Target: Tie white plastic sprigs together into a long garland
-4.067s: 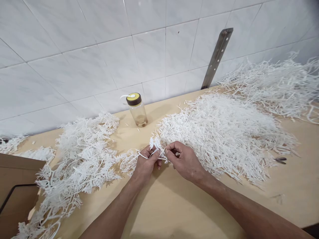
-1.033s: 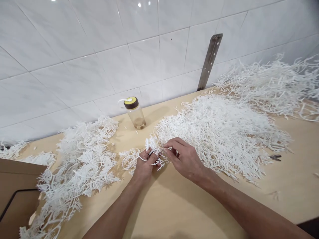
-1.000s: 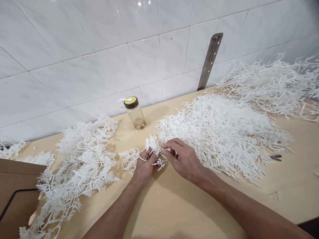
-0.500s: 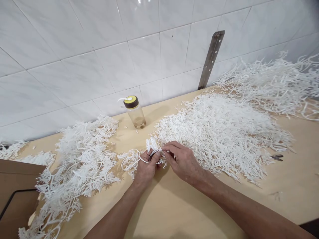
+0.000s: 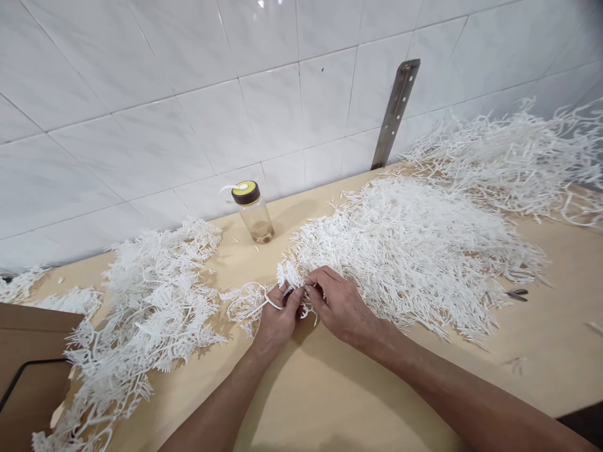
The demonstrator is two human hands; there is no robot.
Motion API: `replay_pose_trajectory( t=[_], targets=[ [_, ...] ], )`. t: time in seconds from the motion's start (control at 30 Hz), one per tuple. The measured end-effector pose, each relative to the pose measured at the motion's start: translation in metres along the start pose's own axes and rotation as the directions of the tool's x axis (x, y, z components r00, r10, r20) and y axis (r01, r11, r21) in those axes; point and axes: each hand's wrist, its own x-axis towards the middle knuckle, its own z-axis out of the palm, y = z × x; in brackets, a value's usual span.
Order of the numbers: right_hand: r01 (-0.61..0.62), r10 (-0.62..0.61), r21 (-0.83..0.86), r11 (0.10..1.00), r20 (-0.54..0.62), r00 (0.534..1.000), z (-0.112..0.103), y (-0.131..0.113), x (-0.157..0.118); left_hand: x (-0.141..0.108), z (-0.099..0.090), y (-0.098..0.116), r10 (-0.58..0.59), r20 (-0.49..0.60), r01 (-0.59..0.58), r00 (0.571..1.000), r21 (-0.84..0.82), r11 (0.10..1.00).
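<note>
My left hand [image 5: 279,315] is closed on a white branched plastic sprig [image 5: 289,274], whose stem loops out past the fingers. Thumb and forefinger of my right hand [image 5: 340,303] are pinched together at the right side of that sprig; whatever is between the fingertips is too small to make out. Right behind the hands spreads a big heap of small white plastic pieces [image 5: 414,251]. A small clump of white sprigs [image 5: 245,302] lies just left of my left hand.
A pile of white branched sprigs [image 5: 160,295] covers the table's left, beside a cardboard box [image 5: 38,351]. A clear bottle [image 5: 254,213] with a yellow-black lid stands near the tiled wall. A metal bracket [image 5: 396,113] leans there. More white strands [image 5: 518,157] lie back right, small scissors [image 5: 517,294] at right.
The view has shifted slightly. Both hands stay together at the sprig, with only small finger movements.
</note>
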Motion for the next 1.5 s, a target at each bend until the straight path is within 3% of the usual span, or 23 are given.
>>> replay_pose_trajectory(
  t=[0.17,0.33,0.43,0.53,0.6,0.83,1.0,1.13,1.5],
  targets=[
    [0.081,-0.082,-0.108,0.991,-0.012,0.997,0.005,0.001,0.000,0.001,0.000,0.003,-0.017,0.079,0.019,0.997,-0.031,0.999],
    [0.047,-0.052,-0.175,0.983,-0.020,0.998,0.015,-0.001,-0.001,0.002,0.000,0.007,-0.008,0.105,0.014,0.994,-0.061,0.998],
    [-0.086,0.084,-0.149,0.985,-0.018,0.996,0.015,-0.001,0.002,0.002,-0.001,0.007,-0.007,0.115,0.016,0.993,-0.075,0.997],
    [-0.290,0.286,-0.152,0.945,-0.051,0.957,0.002,0.006,0.009,-0.001,-0.002,0.007,-0.010,0.196,0.025,0.981,-0.070,0.997],
    [-0.332,0.319,-0.129,0.934,-0.114,0.941,-0.010,0.013,0.013,-0.002,-0.001,0.008,-0.019,0.244,0.037,0.969,-0.070,0.997],
    [-0.201,0.164,-0.110,0.973,-0.277,0.947,-0.027,0.024,0.015,-0.001,0.000,0.008,-0.063,0.200,0.094,0.978,-0.151,0.984],
    [0.033,-0.024,0.070,0.997,-0.128,0.991,-0.022,0.009,0.011,0.001,-0.003,0.006,-0.070,0.176,0.092,0.982,-0.119,0.989],
    [0.141,-0.135,0.144,0.980,-0.052,0.990,-0.016,0.004,0.008,0.001,-0.002,0.007,-0.082,0.136,0.099,0.987,-0.120,0.988],
    [0.145,-0.142,-0.017,0.989,0.099,0.985,-0.016,0.003,0.006,-0.002,0.001,0.012,-0.108,0.099,0.120,0.989,-0.129,0.984]
  ],
)
